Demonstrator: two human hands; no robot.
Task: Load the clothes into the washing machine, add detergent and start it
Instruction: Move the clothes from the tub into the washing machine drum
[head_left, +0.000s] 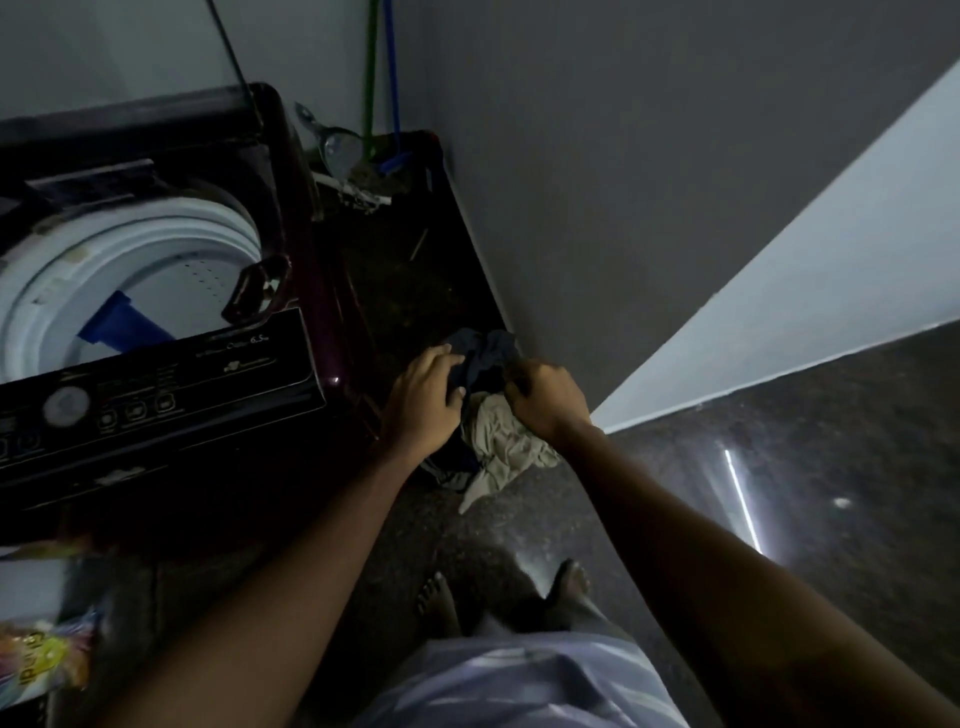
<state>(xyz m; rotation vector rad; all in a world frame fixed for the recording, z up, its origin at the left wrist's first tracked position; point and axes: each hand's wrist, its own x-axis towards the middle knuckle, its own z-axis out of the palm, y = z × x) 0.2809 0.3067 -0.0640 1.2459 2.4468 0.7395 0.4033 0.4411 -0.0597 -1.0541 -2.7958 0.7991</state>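
A dark top-loading washing machine (291, 218) stands at the left with its lid up and its white drum (130, 260) showing; something blue (122, 325) lies inside. On the floor to its right is a pile of clothes: a dark navy garment (480, 358) on top and a beige one (501, 447) below. My left hand (423, 400) grips the dark garment from the left. My right hand (543, 397) has its fingers curled on the same garment from the right. A colourful detergent packet (47, 660) lies at the bottom left.
The control panel (156, 400) with a round dial and buttons faces me. Green and blue broom handles (382, 78) lean in the corner behind the machine beside a grey wall (623, 182). My bare feet (439, 603) stand on the dark speckled floor.
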